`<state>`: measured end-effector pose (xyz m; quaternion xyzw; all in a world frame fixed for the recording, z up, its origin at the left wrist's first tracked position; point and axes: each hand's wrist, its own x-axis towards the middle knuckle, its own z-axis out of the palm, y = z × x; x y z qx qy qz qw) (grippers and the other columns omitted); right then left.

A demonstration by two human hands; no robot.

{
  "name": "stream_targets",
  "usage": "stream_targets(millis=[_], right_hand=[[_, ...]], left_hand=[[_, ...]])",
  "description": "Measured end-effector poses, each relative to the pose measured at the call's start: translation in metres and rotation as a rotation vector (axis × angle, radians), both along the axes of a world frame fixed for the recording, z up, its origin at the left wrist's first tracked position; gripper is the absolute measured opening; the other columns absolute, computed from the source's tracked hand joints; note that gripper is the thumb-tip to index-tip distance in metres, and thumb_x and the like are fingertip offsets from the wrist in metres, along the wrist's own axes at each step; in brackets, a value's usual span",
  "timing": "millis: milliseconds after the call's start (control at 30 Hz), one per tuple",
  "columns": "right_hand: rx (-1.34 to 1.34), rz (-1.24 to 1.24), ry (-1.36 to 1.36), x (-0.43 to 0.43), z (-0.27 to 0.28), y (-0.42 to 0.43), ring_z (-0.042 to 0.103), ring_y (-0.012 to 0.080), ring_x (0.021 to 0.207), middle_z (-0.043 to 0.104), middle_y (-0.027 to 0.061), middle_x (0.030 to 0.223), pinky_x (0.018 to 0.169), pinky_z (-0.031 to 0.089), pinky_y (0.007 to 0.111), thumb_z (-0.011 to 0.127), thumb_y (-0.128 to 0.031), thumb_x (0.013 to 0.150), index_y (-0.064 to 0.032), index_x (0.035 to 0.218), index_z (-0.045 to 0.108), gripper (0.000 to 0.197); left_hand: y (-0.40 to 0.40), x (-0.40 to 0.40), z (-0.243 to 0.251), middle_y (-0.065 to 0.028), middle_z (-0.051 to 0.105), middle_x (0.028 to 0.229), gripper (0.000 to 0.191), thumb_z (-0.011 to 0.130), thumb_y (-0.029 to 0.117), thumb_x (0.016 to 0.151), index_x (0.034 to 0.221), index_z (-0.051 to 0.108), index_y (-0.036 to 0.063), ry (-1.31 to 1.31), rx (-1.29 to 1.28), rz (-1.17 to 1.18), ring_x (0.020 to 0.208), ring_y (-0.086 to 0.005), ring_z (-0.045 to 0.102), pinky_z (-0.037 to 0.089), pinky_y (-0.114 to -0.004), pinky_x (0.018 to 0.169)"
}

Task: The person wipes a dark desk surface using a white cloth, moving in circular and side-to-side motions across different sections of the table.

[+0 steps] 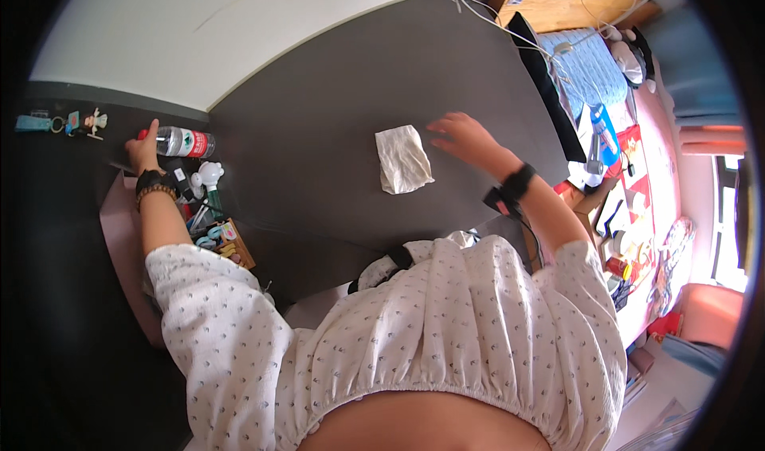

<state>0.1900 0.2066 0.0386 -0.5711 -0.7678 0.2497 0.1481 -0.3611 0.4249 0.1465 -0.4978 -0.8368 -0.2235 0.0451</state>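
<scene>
My left hand (pixel 143 150) is at the far left, its fingers around the red cap end of a clear plastic water bottle (pixel 187 142) with a red and white label. The bottle lies across the picture beside a white bear-shaped object (pixel 209 175). A folded white cloth or tissue (pixel 403 159), somewhat wrinkled, lies flat on the dark grey surface (pixel 323 122). Just right of it my right hand (pixel 466 140) hovers or rests with its fingers apart and nothing in them; whether it touches the surface I cannot tell.
Keychains (pixel 66 122) lie at the far left. Below the bottle are a wooden box (pixel 238 251) of small items and a pinkish box wall (pixel 122 224). At right stand a black-edged panel (pixel 547 92), a blue woven item (pixel 583 62) and a blue bottle (pixel 605 134). White cables (pixel 508 29) hang at the upper right.
</scene>
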Motion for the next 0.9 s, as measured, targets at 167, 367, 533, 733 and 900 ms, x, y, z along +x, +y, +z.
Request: stream_targets(millis=[167,367,533,733,900], right_hand=[[0.002,-0.026,-0.162,-0.036,-0.016,0.035,0.051,0.0271,0.097,0.055,0.0089,0.096,0.081,0.043,0.038,0.063,-0.027,0.075,-0.0107,0.098,0.06,0.028],[-0.269,-0.004,-0.324,-0.058,-0.017,0.066,0.052,0.0282,0.099,0.056,0.0093,0.097,0.081,0.044,0.038,0.068,-0.029,0.068,-0.0104,0.093,0.062,0.032],[-0.398,0.057,-0.123,-0.051,-0.024,0.081,0.06,0.0292,0.081,0.062,0.0117,0.082,0.071,0.048,0.036,0.062,-0.018,0.066,-0.006,0.083,0.063,0.021],[-0.454,-0.027,0.084,-0.042,-0.018,0.068,0.061,0.0242,0.075,0.062,0.0109,0.079,0.065,0.049,0.033,0.063,-0.012,0.061,-0.0033,0.081,0.063,0.021],[-0.407,-0.075,0.303,-0.042,-0.028,0.064,0.06,0.0233,0.075,0.061,0.0103,0.081,0.066,0.048,0.032,0.063,-0.009,0.063,-0.0036,0.089,0.06,0.027]], left_hand=[[-0.04,0.017,0.017,-0.029,0.055,0.103,0.077,0.07,0.038,0.069,0.117,0.038,-0.0137,-0.113,0.183,0.075,0.094,-0.034,0.057,0.046,-0.04,0.08],[-0.063,-0.008,0.021,-0.0279,0.053,0.11,0.056,0.066,0.03,0.077,0.117,0.048,-0.0043,-0.397,0.357,-0.225,0.09,-0.0352,0.058,0.048,-0.039,0.073],[-0.109,0.028,0.015,-0.0088,0.061,0.087,0.046,0.063,0.033,0.076,0.11,0.051,0.0045,-0.748,0.301,-0.149,0.065,-0.0152,0.055,0.041,-0.026,0.052],[-0.183,0.079,0.016,0.0006,0.054,0.075,0.039,0.061,0.024,0.081,0.112,0.047,0.0061,-0.913,0.358,-0.132,0.059,-0.0032,0.045,0.033,-0.016,0.045],[-0.219,0.094,0.022,-0.0005,0.057,0.079,0.033,0.06,0.022,0.083,0.11,0.05,0.0065,-0.984,0.377,-0.111,0.059,-0.0035,0.046,0.034,-0.016,0.046]])
